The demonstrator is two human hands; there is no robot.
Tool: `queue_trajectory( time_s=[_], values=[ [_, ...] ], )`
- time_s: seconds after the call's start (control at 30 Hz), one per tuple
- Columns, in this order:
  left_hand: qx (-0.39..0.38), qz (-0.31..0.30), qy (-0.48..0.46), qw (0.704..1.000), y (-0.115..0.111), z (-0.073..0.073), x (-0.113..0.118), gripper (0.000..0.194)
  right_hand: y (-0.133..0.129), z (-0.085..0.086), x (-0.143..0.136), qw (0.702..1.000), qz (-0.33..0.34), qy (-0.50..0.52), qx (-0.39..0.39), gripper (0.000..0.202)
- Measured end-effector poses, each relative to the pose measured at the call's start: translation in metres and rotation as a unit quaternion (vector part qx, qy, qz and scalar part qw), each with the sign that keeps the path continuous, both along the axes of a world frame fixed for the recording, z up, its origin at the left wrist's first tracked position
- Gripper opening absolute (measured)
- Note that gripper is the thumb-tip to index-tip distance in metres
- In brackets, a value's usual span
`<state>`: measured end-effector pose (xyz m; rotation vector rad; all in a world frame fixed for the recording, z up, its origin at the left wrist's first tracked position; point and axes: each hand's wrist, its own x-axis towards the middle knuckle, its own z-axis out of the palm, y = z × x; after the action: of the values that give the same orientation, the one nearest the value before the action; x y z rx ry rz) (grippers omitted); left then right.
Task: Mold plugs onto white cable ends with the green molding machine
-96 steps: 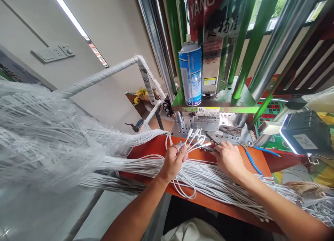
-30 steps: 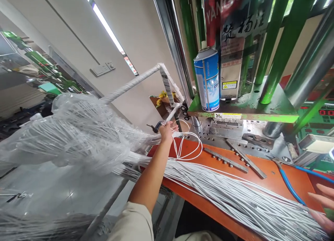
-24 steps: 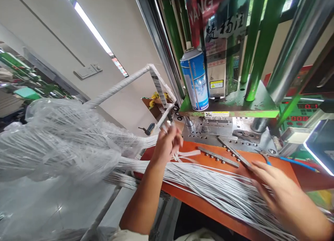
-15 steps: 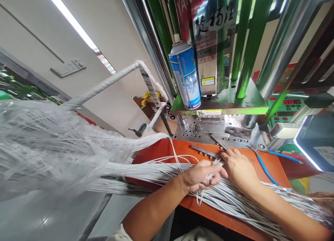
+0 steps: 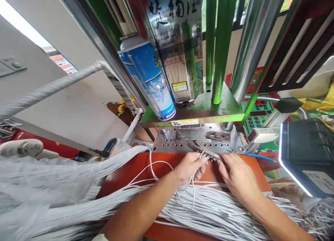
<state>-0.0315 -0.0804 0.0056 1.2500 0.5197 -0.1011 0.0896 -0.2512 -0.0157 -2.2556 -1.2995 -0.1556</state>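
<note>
My left hand (image 5: pixel 191 167) is closed around the ends of a few thin white cables (image 5: pixel 193 192), and their tips meet a small metal bar fixture (image 5: pixel 208 154). The right end of that fixture is pinched in my right hand (image 5: pixel 232 166). Both hands are close together over the front of the orange board (image 5: pixel 141 164), just before the steel plate. Under my forearms a thick bundle of white cables (image 5: pixel 208 202) lies across the board.
A green press platform (image 5: pixel 203 110) with a blue spray can (image 5: pixel 148 80) stands above the drilled steel plate (image 5: pixel 169 145). Blue-handled pliers (image 5: pixel 261 157) lie at the right, near a lit black device (image 5: pixel 308 154). Plastic-wrapped cables (image 5: pixel 52 178) fill the left.
The view has moved closer to the press. My left hand has brought the cables up to the metal fixture, and my right hand now holds the fixture, lifted near the plate.
</note>
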Motion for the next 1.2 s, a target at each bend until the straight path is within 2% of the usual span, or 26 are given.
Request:
queue_trajectory(
  time_s=[0.1, 0.2, 0.43, 0.6, 0.83, 0.93, 1.03, 1.2],
  values=[
    [-0.027, -0.002, 0.017, 0.999, -0.008, 0.002, -0.008, 0.048, 0.001, -0.002, 0.000, 0.999, 0.039, 0.014, 0.018, 0.026],
    [-0.015, 0.030, 0.021, 0.999, -0.013, 0.005, -0.013, 0.041, 0.002, -0.003, -0.001, 0.997, 0.073, 0.010, 0.030, 0.021],
    [0.015, 0.029, 0.030, 0.999, -0.014, 0.004, -0.013, 0.031, 0.004, -0.001, -0.005, 0.994, 0.098, -0.009, 0.037, 0.019],
    [0.022, 0.029, 0.020, 0.999, -0.015, 0.002, -0.014, 0.032, 0.003, 0.001, -0.003, 0.996, 0.084, 0.006, 0.043, 0.017],
    [0.027, 0.023, 0.021, 0.999, -0.016, 0.003, -0.014, 0.035, 0.004, 0.002, -0.003, 0.989, 0.144, 0.021, 0.035, 0.017],
    [0.081, 0.004, 0.001, 0.997, -0.012, 0.001, -0.014, 0.041, 0.002, 0.002, -0.002, 0.989, 0.132, 0.045, 0.041, 0.015],
    [0.138, 0.029, -0.018, 0.990, -0.006, -0.001, -0.013, 0.041, 0.001, 0.002, 0.001, 0.993, 0.086, 0.057, 0.060, 0.018],
    [0.089, 0.040, 0.017, 0.995, -0.001, 0.002, -0.008, 0.029, 0.003, 0.004, 0.003, 0.993, 0.091, 0.052, 0.060, 0.019]
  ],
)
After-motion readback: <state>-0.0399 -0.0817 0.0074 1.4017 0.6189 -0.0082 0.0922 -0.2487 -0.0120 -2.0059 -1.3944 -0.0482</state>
